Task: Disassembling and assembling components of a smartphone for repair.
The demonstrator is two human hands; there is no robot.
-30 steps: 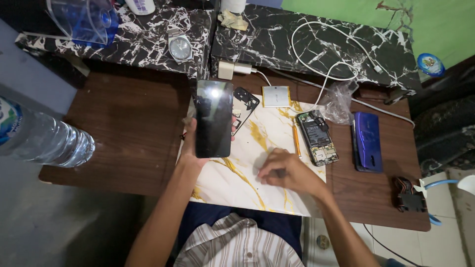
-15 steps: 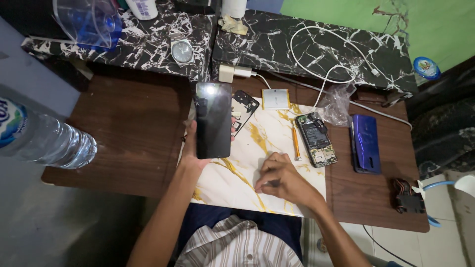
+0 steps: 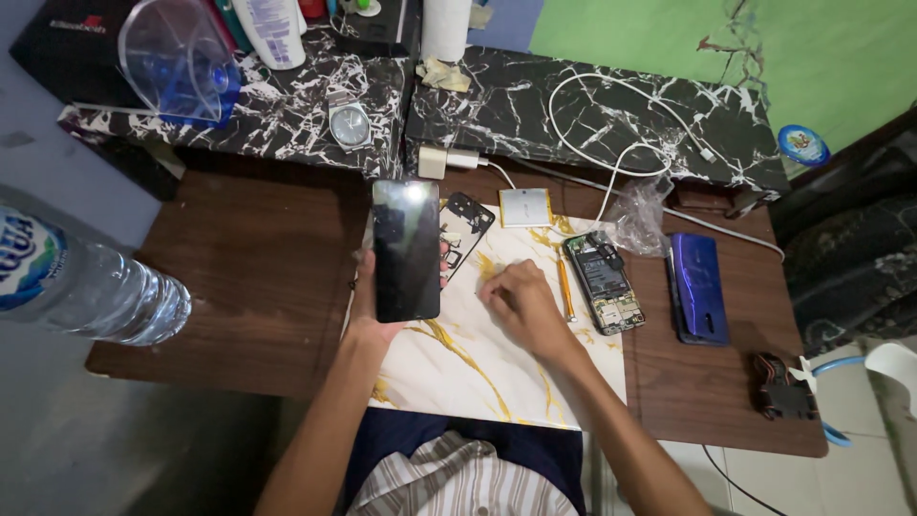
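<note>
Left hand [image 3: 368,311] grips a phone [image 3: 406,250], screen up: a tall black rectangle, dark, with a pale glare near its top edge. Far left of that hand, a clear bottle [image 3: 91,287] lies on its side, its label [image 3: 24,263] white and blue. Up and left of the hand, a black box [image 3: 72,38] bears a small red and white mark. Above the hand, a white bottle [image 3: 272,29] carries a label of dark print.

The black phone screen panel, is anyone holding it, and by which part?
Yes. The left hand holds the black phone screen panel upright by its lower end, fingers wrapped behind it. The right hand rests on the white marble mat; whether it holds anything cannot be told.
</note>
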